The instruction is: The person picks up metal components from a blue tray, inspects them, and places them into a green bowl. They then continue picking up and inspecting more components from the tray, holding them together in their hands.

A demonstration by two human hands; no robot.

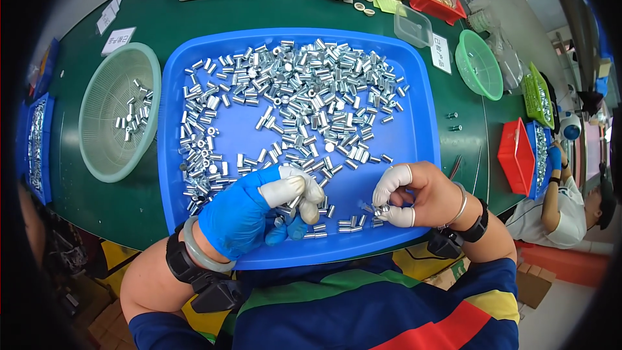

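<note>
A large blue tray [427, 110] in front of me holds a spread of small silver rivet nuts [317, 84], heaped thickest toward its far side. My left hand [236, 214], in a blue glove with white finger cots, is closed around several rivet nuts [291, 206] over the tray's near part. To its right, my right hand [424, 194] pinches a rivet nut [383, 209] between thumb and forefinger, both in white finger cots. Below these hands a few loose rivet nuts [352, 223] lie by the near rim.
A pale green colander [94, 123] with some rivet nuts stands left of the tray. On the right are a green basket [479, 65], a red bin [515, 155] and two loose rivet nuts [456, 128]. A clear box [413, 26] sits behind. Another person [557, 214] works at far right.
</note>
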